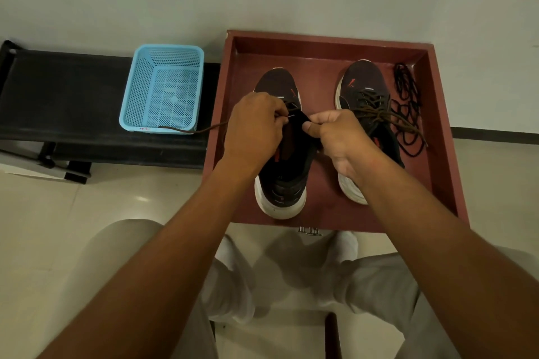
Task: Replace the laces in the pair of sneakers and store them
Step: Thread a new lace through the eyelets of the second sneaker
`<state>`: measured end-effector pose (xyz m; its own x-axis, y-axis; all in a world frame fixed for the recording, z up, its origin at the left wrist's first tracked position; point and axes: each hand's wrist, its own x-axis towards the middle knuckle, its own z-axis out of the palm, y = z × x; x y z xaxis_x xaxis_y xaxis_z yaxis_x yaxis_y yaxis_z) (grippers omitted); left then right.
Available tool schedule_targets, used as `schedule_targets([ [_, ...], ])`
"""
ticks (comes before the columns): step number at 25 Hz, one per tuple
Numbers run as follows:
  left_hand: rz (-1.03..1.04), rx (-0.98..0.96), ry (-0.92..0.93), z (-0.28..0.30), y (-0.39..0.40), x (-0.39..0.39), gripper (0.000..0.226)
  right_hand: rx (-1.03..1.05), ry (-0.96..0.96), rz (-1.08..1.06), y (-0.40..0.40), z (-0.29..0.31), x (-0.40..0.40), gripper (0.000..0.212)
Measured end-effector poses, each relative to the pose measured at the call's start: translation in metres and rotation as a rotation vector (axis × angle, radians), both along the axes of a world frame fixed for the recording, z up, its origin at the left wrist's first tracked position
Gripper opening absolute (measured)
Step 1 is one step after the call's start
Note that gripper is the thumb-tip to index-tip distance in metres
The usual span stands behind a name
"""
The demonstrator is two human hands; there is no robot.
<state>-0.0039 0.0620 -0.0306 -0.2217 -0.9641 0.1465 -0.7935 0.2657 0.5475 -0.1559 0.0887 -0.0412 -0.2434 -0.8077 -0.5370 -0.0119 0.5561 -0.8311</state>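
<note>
At frame centre I'm pinching the limp brown lace (192,130) near its stiff tip with my left hand (253,128), my right hand (332,132) pinching the soft tongue (floppy, light) of the sneaker (284,175).

Shallow red-brown wooden tray (443,114): carries two dark sneakers with white soles, one (281,183) beneath both hands, one (363,79) beyond the right hand (339,137); loose black laces (408,102) further right.

Black bench (58,96): carries perforated light-blue plastic basket (163,87), left of left hand (253,128).

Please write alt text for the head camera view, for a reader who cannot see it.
Two hands, left hand and right hand, work a brown lace at the left sneaker in a red tray. The right sneaker stays laced beside loose black laces; a blue basket sits left.
</note>
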Motion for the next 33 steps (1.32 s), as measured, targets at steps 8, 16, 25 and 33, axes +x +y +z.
schedule_targets([
  [8, -0.051, -0.016, -0.038, -0.003, 0.001, -0.002, 0.012, 0.041, -0.079, -0.054, 0.001, -0.001, 0.002, 0.02],
  [16, -0.058, -0.04, -0.063, -0.004, 0.0, -0.006, 0.015, -0.018, -0.049, -0.033, 0.005, 0.008, 0.004, 0.013],
  [25, -0.045, 0.007, -0.031, -0.006, -0.001, -0.007, 0.016, -0.002, -0.058, -0.023, 0.003, 0.002, 0.002, 0.015],
  [33, -0.084, -0.048, -0.143, -0.01, -0.004, -0.008, 0.018, -0.03, -0.052, 0.0, 0.003, 0.002, 0.003, 0.021],
])
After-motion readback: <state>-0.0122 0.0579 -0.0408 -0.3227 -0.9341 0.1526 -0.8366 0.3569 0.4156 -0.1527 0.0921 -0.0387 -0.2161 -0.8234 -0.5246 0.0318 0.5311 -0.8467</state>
